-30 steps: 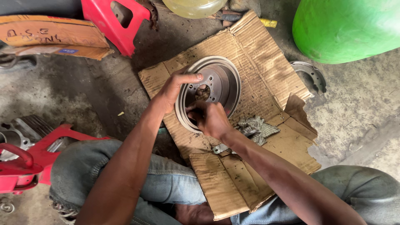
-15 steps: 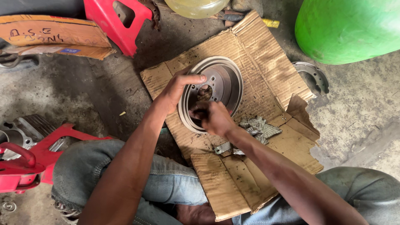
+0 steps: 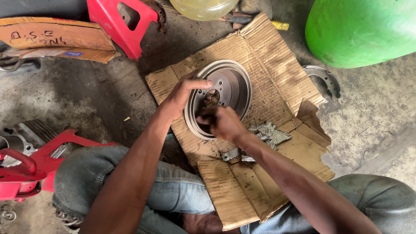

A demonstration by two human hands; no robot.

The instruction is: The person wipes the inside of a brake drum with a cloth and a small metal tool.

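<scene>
A round grey metal brake drum is lying on a flattened sheet of brown cardboard spread over a stained concrete floor, its open face turned up toward the camera and its near rim partly covered by both hands. The left hand is gripping the drum's left edge, thumb stretching across the rim toward the centre hole while the fingers are curling behind the rim, out of sight. The right hand is closing over the lower inside of the drum; its fingers are bunching together around something dark, but whether they are pinching a tool, a rag or only dirt cannot be made out. A crumpled grey rag and a small metal piece are lying on the cardboard just beside the right wrist. The person's denim-clad knees are filling the bottom of the view and are hiding the cardboard's near edge. A green drum-shaped container is being cut off at the top right, with a curved metal brake shoe on the floor near it. A red plastic stool is showing only in part at the top, a red jack is running off the left edge, and a yellowish jug is cropped at the top.
</scene>
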